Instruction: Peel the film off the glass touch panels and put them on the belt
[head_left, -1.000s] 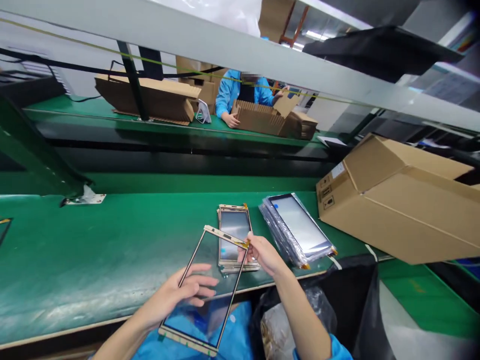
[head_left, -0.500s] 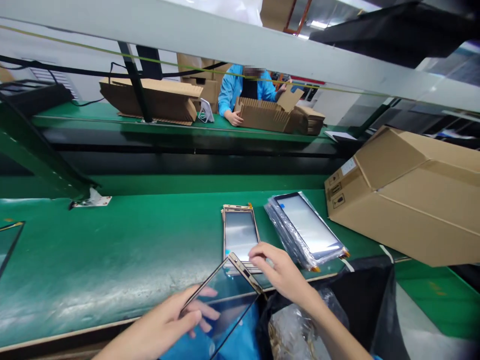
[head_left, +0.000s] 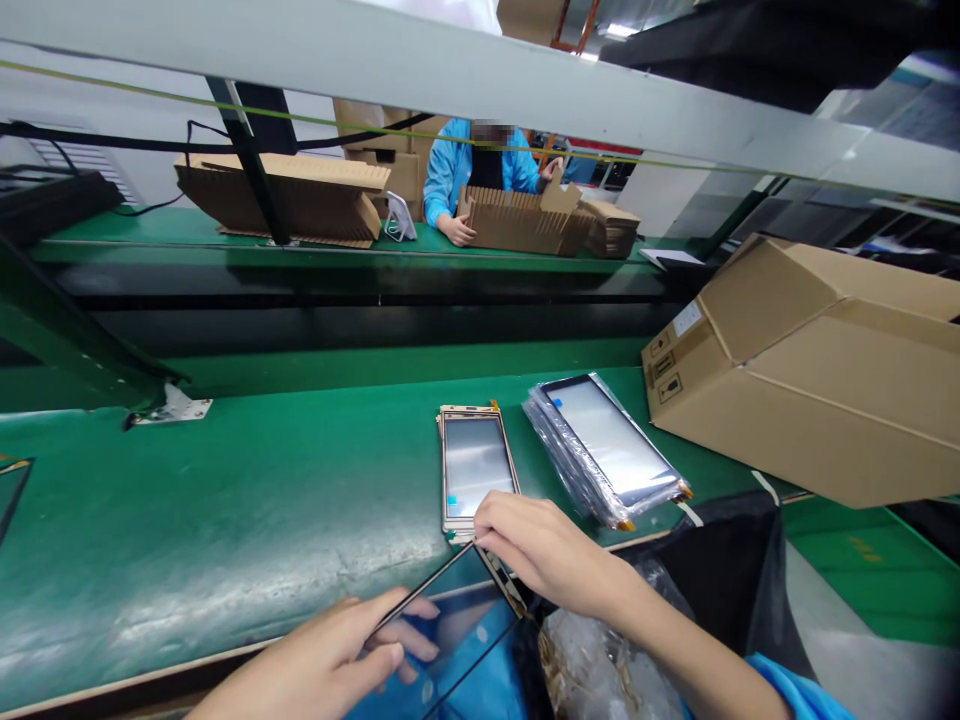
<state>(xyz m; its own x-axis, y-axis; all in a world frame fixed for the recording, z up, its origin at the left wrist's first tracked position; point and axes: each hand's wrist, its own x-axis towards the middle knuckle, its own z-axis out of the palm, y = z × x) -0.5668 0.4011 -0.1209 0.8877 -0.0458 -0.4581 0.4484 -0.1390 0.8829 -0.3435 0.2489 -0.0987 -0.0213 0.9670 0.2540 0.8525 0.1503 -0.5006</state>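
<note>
A clear glass touch panel (head_left: 469, 615) with a dark border is held tilted over the bench's front edge. My left hand (head_left: 352, 640) grips it by its left edge, fingers showing through the glass. At the panel's upper corner, my right hand (head_left: 540, 550) has thumb and index finger pinched together; whether it grips the corner itself or a thin film there is too small to tell. Just beyond lies a small stack of framed panels (head_left: 478, 465). To its right sits a stack of plastic-wrapped panels (head_left: 607, 440) with dark borders.
A large cardboard box (head_left: 810, 370) stands at the right. Below my right forearm, a black bag (head_left: 720, 560) holds crumpled clear plastic (head_left: 592, 660). Across the bench, a person in blue (head_left: 450, 175) handles cardboard dividers (head_left: 517, 220). A green metal post (head_left: 82, 320) rises at left.
My right hand has moved left and closed its fingers at the panel's upper corner. My left hand keeps its hold. The view has shifted slightly.
</note>
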